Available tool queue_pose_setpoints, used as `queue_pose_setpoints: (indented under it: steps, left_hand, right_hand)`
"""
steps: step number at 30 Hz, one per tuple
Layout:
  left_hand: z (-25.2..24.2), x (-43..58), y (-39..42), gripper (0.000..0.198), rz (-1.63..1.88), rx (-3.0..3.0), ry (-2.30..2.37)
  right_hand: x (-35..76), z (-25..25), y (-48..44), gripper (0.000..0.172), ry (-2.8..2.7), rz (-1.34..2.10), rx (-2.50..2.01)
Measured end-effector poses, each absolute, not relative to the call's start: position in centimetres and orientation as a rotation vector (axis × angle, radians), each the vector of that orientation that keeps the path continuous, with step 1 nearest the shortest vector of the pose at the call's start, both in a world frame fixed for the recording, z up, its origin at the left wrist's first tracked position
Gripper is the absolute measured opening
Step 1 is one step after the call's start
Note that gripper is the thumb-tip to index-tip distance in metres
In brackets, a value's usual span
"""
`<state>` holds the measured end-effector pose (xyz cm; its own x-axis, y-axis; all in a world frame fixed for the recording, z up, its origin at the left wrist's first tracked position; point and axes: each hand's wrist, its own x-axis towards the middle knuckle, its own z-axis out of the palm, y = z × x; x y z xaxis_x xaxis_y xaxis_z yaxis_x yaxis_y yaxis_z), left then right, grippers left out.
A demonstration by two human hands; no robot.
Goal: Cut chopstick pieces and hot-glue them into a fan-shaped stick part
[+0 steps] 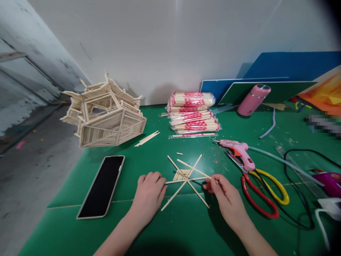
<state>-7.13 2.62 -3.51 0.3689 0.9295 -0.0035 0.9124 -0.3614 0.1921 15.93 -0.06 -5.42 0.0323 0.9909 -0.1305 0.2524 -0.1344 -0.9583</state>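
Observation:
Crossed wooden sticks point(175, 196) lie on the green table in front of me, over a small patch of short sticks laid side by side point(181, 174). My left hand point(150, 190) rests at the left end of the roughly horizontal stick, its fingers bent and pressed together; what its fingertips grip is hidden. Between thumb and fingers, my right hand point(223, 193) pinches the right end of another stick point(193, 167), which slants up to the left above the crossing. A short stick piece point(179, 153) lies just behind the crossed sticks.
A phone point(102, 186) and a stick-built model point(106, 113) stand left. Wrapped stick bundles point(193, 113) are at the back. On the right are a pink glue gun point(241, 151), scissors point(262, 193), a pink bottle point(253, 100), a purple tool point(330, 181) and a black cable point(306, 206).

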Motion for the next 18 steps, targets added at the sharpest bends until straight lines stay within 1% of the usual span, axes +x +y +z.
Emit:
queue_pose_setpoints:
  steps: [3,7,12,18]
  left_hand:
    - [-3.6,-6.8,2.2,0.024,0.132,2.466,1.633]
    - [-4.0,-6.1,0.4,0.022,0.149,2.439,1.613]
    - [-4.7,-4.5,-1.4,0.019,0.283,2.385,1.657]
    - [-5.4,-2.5,-1.9,0.015,0.400,2.373,1.653]
  right_hand:
    - [15.7,-5.8,0.7,0.025,-1.344,1.170,-1.497]
    - [15.4,-6.0,2.2,0.026,-1.367,1.162,-1.477]
    - [14.9,-6.1,4.2,0.027,-1.413,1.161,-1.447]
    - [14.4,-6.0,5.7,0.025,-1.455,1.122,-1.439]
